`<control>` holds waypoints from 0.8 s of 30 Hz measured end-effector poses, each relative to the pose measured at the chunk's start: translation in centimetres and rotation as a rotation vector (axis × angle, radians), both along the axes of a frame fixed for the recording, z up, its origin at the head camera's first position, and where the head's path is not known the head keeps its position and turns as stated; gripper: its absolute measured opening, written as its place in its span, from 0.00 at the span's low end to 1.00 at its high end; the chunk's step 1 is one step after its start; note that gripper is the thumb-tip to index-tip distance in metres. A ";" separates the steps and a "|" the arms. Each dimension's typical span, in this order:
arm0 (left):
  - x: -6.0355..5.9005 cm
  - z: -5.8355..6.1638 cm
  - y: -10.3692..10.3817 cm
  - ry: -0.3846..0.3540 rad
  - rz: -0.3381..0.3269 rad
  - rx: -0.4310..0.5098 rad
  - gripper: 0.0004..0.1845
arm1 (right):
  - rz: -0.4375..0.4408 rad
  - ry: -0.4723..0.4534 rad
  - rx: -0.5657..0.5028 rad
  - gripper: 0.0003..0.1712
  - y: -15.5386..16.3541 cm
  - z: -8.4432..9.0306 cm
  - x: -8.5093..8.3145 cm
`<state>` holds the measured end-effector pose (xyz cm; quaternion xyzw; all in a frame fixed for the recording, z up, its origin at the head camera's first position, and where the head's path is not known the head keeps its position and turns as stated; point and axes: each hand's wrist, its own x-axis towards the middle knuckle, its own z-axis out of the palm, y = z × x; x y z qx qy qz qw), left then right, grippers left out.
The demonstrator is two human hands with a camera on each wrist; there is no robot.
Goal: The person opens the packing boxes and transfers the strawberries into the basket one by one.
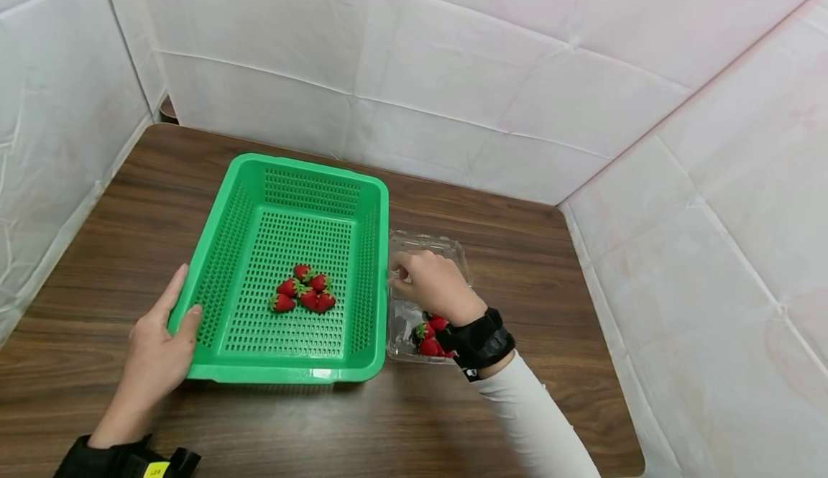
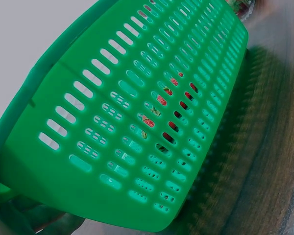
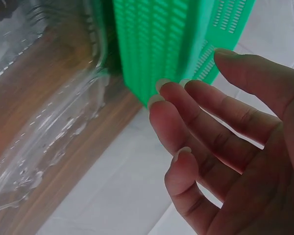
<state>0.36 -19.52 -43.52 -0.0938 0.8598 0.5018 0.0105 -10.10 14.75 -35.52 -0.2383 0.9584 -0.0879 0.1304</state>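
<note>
From the head, the left hand (image 1: 158, 341) has the green basket (image 1: 278, 375) by its left rim, thumb over the edge, and the basket's long side runs away from the person. Inside, right of that hand, sits a cluster of strawberries (image 1: 309, 300). Across the counter (image 1: 259, 428), the right hand (image 1: 436, 284) hangs over the clear plastic box (image 1: 404, 316), close by the basket's right wall. Here's the key relation — the box's own berries (image 1: 428, 347) lie back toward the person, under and beside that wrist, behind the fingertips, and the right hand is much the nearer one.

Left wrist now: the slotted wall fills the view, red fruit peeking through, dim fingers tucked by the rim.

And the right wrist: fingers loosely bent, gaps between them, thumb well apart — nothing held! The basket stands just past the fingertips, the box off to their side.
</note>
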 end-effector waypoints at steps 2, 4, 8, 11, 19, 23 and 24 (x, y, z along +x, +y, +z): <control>0.0 0.0 0.0 0.003 -0.001 0.002 0.32 | -0.004 0.003 0.002 0.11 0.5 -0.3 0.1; 0.0 0.0 0.0 0.005 -0.002 -0.002 0.32 | -0.001 0.000 0.007 0.10 1.0 -0.7 0.3; 0.0 0.1 0.2 0.004 -0.003 0.011 0.32 | 0.021 0.007 0.030 0.09 2.2 -1.6 0.6; 0.0 0.1 0.2 0.013 0.001 -0.036 0.32 | 0.035 -0.020 0.082 0.11 3.1 -2.1 0.8; 0.0 0.1 0.0 0.015 -0.003 -0.032 0.32 | 0.095 -0.142 0.253 0.12 4.7 -3.7 1.1; 0.0 0.1 0.1 0.000 0.000 0.030 0.32 | 0.113 -0.174 0.268 0.09 5.3 -4.7 1.6; 0.0 0.1 0.1 -0.002 0.001 0.032 0.32 | 0.115 -0.179 0.270 0.11 5.3 -4.9 1.7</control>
